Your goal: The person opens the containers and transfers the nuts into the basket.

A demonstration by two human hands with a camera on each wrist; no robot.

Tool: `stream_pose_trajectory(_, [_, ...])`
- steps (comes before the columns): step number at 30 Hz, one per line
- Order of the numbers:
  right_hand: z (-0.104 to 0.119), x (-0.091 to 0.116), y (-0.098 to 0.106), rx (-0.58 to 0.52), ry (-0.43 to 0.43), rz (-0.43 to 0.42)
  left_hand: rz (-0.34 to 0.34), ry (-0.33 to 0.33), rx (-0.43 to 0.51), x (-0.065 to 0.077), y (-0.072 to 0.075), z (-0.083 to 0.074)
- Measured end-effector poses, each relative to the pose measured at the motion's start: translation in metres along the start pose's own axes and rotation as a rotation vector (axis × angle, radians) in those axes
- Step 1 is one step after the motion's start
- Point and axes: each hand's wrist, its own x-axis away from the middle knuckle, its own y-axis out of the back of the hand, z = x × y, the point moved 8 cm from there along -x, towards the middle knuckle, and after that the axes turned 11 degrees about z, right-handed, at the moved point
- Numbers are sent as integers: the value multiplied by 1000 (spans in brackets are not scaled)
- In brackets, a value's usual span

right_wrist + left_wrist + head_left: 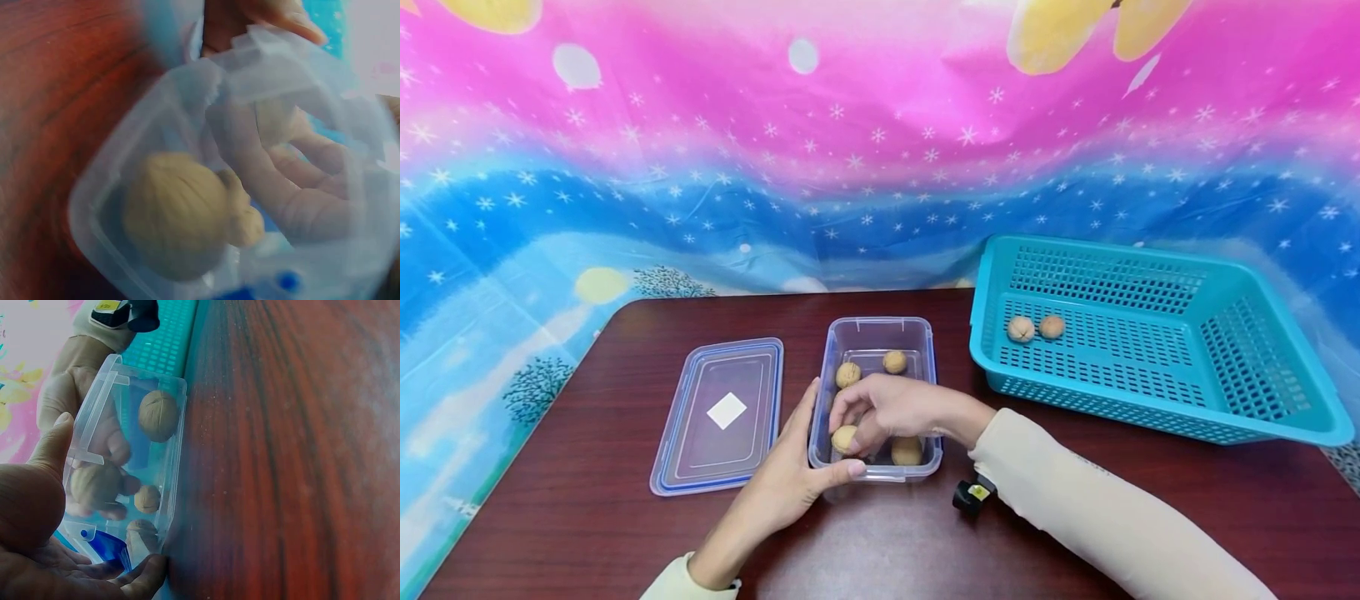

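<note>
A clear plastic container [877, 335] with a blue-edged rim stands on the table with several walnuts inside. My right hand [901, 407] reaches down into it and pinches a walnut [843, 439] between thumb and fingers near the front left corner. Through the see-through wall in the right wrist view, the same walnut [274, 122] shows between the fingertips. My left hand [790, 471] grips the container's front left corner, thumb on the front rim and fingers along the left side. Another walnut [907, 451] lies at the front right; two more, including one walnut [895, 362], lie toward the back.
Left of the container lies its clear lid [696, 442] with blue edging and a white square label [727, 411]. A teal perforated basket [1150, 421] stands at the back right, holding two walnuts [1021, 329]. A patterned cloth [880, 167] hangs behind the table.
</note>
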Motion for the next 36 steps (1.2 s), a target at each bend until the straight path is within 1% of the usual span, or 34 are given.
stream_pose_trajectory(2, [5,6,5,18,-1,-31,0,8,-8,1,0,-1])
stream_pose_trajectory(5, [14,17,14,101,4,-80,-4,22,-18,2,0,-1])
stream_pose_trajectory(7, [21,24,19,151,26,-103,-6,28,-25,2,0,-1])
stream_pose_trajectory(9, [27,32,24,178,44,-122,-7,37,-29,2,0,0])
stream_pose_trajectory(16, [42,64,43,175,73,-175,-9,59,-20,3,0,-1])
stream_pose_trajectory(19, [49,80,55,180,76,-208,-7,59,-13,3,1,-1])
stream_pose_trajectory(24, [54,109,78,144,60,-248,-9,60,-18,4,1,-2])
stream_pose_trajectory(26, [54,122,89,128,59,-258,-12,64,-24,4,1,-1])
stream_pose_trajectory(31, [52,153,117,131,45,-264,-13,69,-26,4,0,-1])
stream_pose_trajectory(34, [46,171,132,125,27,-252,-14,66,-18,4,0,-1])
stream_pose_trajectory(36, [42,181,142,137,38,-252,-16,62,-14,4,0,-1])
